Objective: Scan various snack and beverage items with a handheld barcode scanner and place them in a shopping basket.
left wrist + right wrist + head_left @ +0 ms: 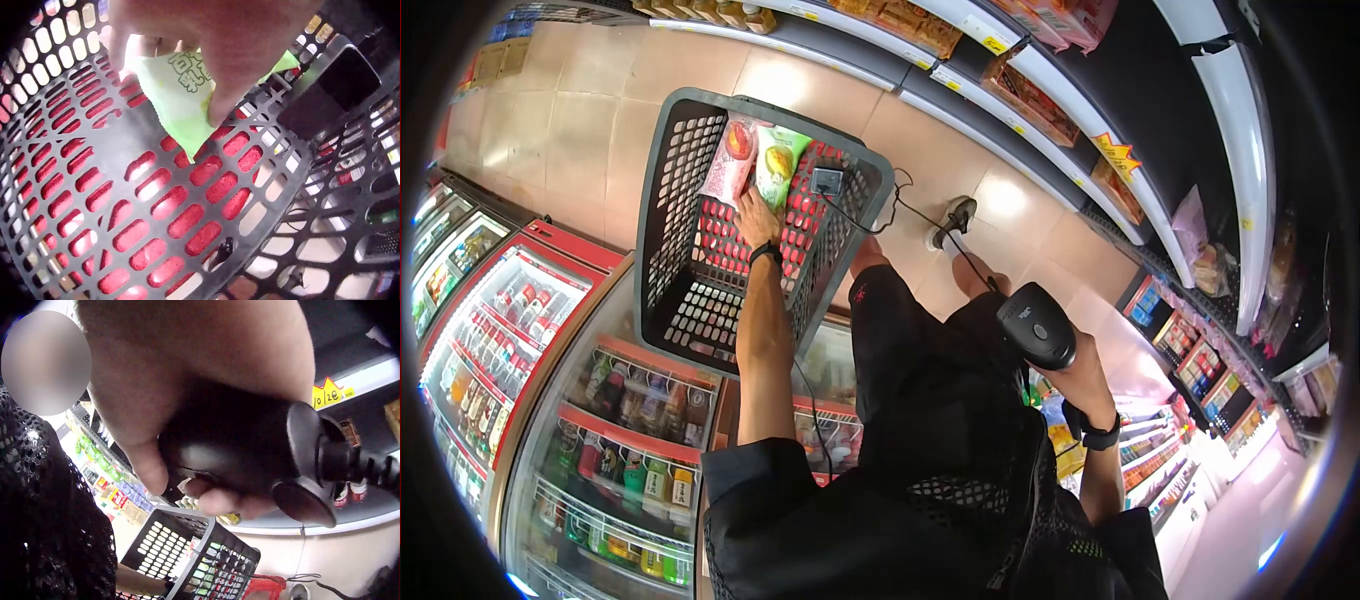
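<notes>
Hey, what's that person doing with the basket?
Someone is in a shop aisle beside glass-fronted drink coolers. Their left hand reaches into a dark grey shopping basket and grips a green packet, with a pink packet lying next to it. Their right hand holds what looks like a corded barcode scanner outside the basket. A small boxy device is in the basket too.

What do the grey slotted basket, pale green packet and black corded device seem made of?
Grey slotted basket: probably moulded plastic, satin; uniform openings, soft sheen.
Pale green packet: likely thin plastic film, slightly glossy; flat, pointed corner.
Rounded black corded device: apparently hard plastic, smooth; rigid curves, soft highlights.
</notes>
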A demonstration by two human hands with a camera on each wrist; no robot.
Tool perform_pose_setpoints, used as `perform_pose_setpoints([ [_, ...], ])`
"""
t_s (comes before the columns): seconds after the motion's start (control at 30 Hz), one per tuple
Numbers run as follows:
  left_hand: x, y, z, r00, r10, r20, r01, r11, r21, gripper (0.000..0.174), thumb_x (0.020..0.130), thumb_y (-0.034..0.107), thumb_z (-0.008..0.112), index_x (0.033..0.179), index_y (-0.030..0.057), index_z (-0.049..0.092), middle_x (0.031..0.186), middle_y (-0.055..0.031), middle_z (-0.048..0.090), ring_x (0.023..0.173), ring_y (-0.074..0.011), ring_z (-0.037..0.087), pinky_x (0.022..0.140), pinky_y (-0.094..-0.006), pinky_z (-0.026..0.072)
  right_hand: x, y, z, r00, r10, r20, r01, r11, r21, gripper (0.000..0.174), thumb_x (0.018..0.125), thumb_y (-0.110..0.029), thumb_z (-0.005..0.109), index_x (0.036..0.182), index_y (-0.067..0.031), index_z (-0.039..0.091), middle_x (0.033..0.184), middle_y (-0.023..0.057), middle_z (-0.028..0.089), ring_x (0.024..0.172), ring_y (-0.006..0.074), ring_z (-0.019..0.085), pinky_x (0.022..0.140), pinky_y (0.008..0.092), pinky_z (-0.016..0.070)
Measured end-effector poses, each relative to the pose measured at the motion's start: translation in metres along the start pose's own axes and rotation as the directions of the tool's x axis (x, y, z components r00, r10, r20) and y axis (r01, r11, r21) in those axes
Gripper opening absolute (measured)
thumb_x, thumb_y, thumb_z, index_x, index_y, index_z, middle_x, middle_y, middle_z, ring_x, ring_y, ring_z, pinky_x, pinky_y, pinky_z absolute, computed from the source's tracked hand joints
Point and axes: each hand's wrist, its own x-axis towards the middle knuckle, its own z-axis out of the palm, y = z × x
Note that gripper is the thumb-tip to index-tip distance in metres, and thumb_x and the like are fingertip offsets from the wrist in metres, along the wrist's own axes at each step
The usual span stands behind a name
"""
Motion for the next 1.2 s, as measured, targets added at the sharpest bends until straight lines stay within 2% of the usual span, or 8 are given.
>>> perform_pose_setpoints([
  [0.2,0.004,-0.023,-0.005,0.986,0.155,0.060,-0.146,0.981,-0.127,0.065,0.073,0.028,0.076,0.127,0.0131,0.042,0.121,-0.0098,0.051,0.117,-0.0301,0.048,0.089,-0.0480,0.0445,0.007,-0.005,0.003,1.000,0.000,0.003,0.000,1.000,0.005,0.057,0.068,-0.005,0.073,0.121,0.0025,0.053,0.097,0.0219,0.066,0.094,0.0345,0.066,0.081,0.0352,0.0503],
  [0.4,0.015,-0.004,-0.029,0.972,0.149,-0.184,-0.168,0.981,-0.093,0.066,0.078,0.033,0.070,0.133,0.0108,0.040,0.122,-0.0123,0.051,0.114,-0.0316,0.050,0.085,-0.0434,0.0450,0.009,-0.007,0.009,1.000,-0.030,0.003,0.030,1.000,-0.001,0.057,0.067,-0.005,0.073,0.120,0.0029,0.053,0.098,0.0216,0.066,0.094,0.0349,0.066,0.082,0.0353,0.0501],
  [0.47,0.020,0.011,-0.042,0.927,0.202,-0.315,-0.237,0.969,-0.076,0.052,0.083,0.034,0.067,0.125,0.0091,0.049,0.109,-0.0135,0.058,0.101,-0.0325,0.056,0.079,-0.0434,0.0462,0.009,-0.009,0.009,0.999,-0.038,0.004,0.038,0.999,-0.024,0.056,0.067,-0.005,0.073,0.119,0.0030,0.053,0.098,0.0216,0.066,0.094,0.0354,0.066,0.082,0.0353,0.0500],
  [0.57,0.023,0.033,-0.052,0.994,0.091,-0.060,-0.105,0.950,-0.294,0.035,0.092,0.040,0.053,0.086,0.0069,0.061,0.064,-0.0166,0.062,0.063,-0.0391,0.063,0.059,-0.0491,0.0479,0.012,-0.014,0.011,0.999,-0.050,0.004,0.050,0.997,-0.050,0.054,0.067,-0.006,0.073,0.117,0.0030,0.054,0.097,0.0217,0.066,0.094,0.0366,0.065,0.082,0.0354,0.0500],
  [0.73,0.017,0.023,-0.016,1.000,-0.011,0.002,0.011,0.969,-0.248,0.033,0.093,0.036,0.051,0.079,0.0062,0.054,0.069,-0.0174,0.063,0.068,-0.0392,0.063,0.062,-0.0499,0.0489,0.013,-0.023,0.012,1.000,-0.029,-0.003,0.029,0.997,-0.071,0.050,0.068,-0.007,0.072,0.114,0.0026,0.055,0.096,0.0219,0.066,0.094,0.0375,0.065,0.082,0.0357,0.0501],
  [1.0,0.017,0.015,-0.007,0.966,0.239,-0.094,-0.257,0.898,-0.357,0.027,0.088,0.028,0.060,0.096,0.0051,0.049,0.087,-0.0159,0.061,0.086,-0.0365,0.060,0.073,-0.0484,0.0476,0.012,-0.027,0.014,1.000,0.009,0.026,-0.007,0.998,-0.065,0.050,0.069,-0.010,0.074,0.114,0.0019,0.056,0.097,0.0226,0.066,0.095,0.0383,0.065,0.082,0.0366,0.0502],
  [1.1,0.023,0.022,-0.029,0.945,0.221,0.243,-0.137,0.938,-0.319,0.026,0.088,0.028,0.059,0.095,0.0050,0.050,0.089,-0.0173,0.063,0.086,-0.0368,0.061,0.074,-0.0480,0.0481,0.014,-0.024,0.017,0.999,-0.020,0.034,0.022,0.998,-0.059,0.051,0.070,-0.011,0.074,0.115,0.0020,0.056,0.098,0.0228,0.066,0.096,0.0385,0.064,0.083,0.0371,0.0499],
  [1.2,0.027,0.023,-0.030,0.987,0.160,-0.018,-0.155,0.919,-0.361,0.025,0.087,0.028,0.059,0.095,0.0054,0.051,0.089,-0.0169,0.062,0.087,-0.0368,0.060,0.076,-0.0477,0.0481,0.015,-0.024,0.018,0.998,-0.033,0.050,0.036,0.996,-0.077,0.051,0.070,-0.013,0.074,0.115,0.0021,0.055,0.098,0.0231,0.065,0.097,0.0389,0.064,0.083,0.0373,0.0495],
])
